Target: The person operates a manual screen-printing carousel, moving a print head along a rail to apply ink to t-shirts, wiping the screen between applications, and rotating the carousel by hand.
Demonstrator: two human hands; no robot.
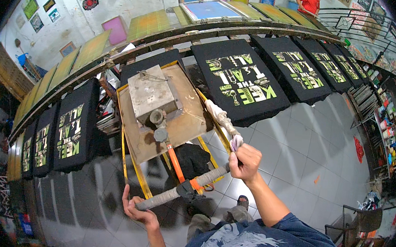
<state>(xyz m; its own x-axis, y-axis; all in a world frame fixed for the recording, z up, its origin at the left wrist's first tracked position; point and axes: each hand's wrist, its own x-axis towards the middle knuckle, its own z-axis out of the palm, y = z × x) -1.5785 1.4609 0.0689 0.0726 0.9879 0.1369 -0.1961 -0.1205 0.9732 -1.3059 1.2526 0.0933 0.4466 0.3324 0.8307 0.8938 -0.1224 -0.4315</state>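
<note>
Across the space before me runs a grey cord-wrapped handlebar (161,198), joined by a black clamp (185,189) and an orange tube (175,164) to a unit with a metal box (151,93) on a stained brown plate (146,147) in a yellow frame. My right hand (246,161) is closed in a fist round the bar's right end. A twisted whitish cloth (222,118) along the frame reaches that fist; whether it is gripped too, I cannot tell. At the left end, the bar rests against my left hand (139,212), its fingers apart and one pointing up.
Black printed shirts (239,77) lie on boards along a curved rack, with more printed shirts (71,129) at left. Screen frames (212,10) lean behind. A chair (361,222) and loaded shelves (388,126) stand at right. A person in red (308,2) is far off.
</note>
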